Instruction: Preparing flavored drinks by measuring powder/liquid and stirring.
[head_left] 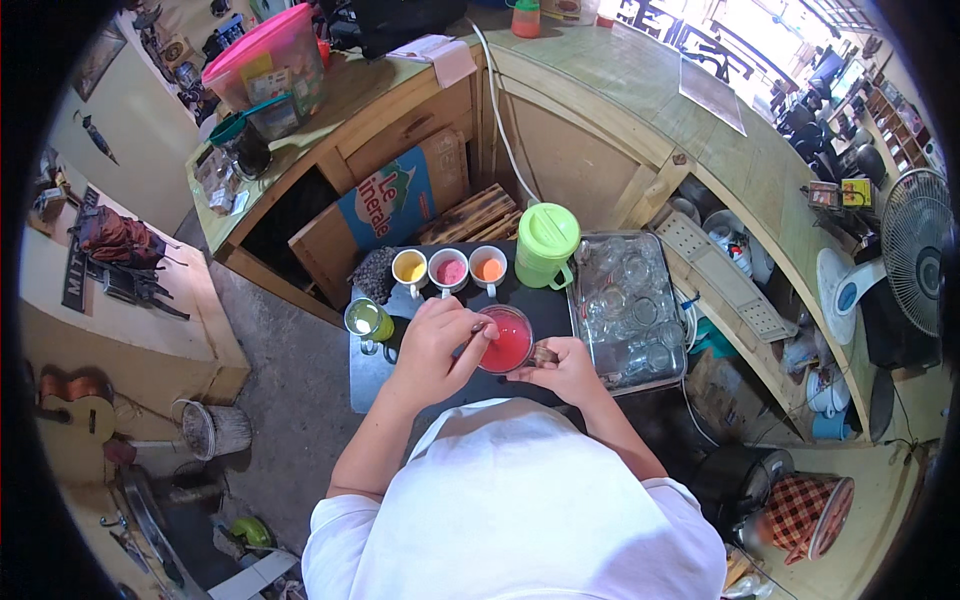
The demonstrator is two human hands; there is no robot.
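My right hand (562, 368) is closed round the handle of a clear glass mug (508, 338) filled with red drink. Over the mug's left rim, my left hand (435, 340) pinches a thin spoon-like utensil (480, 327); its lower end is hidden in the drink. Just beyond stand three white cups in a row: one with yellow powder (410, 267), one with pink powder (448, 270), one with orange powder (488, 269). A glass mug of green drink (369, 320) is left of my left hand. The lidded light-green pitcher (547, 245) stands behind the red drink.
On the right, a metal tray (630, 310) holds several clear glass mugs. A cardboard box (385, 200) and wooden boards (470, 218) lean beyond the small dark table. A curved green-topped counter (600, 90) wraps around the far side. A white fan (905, 250) stands at far right.
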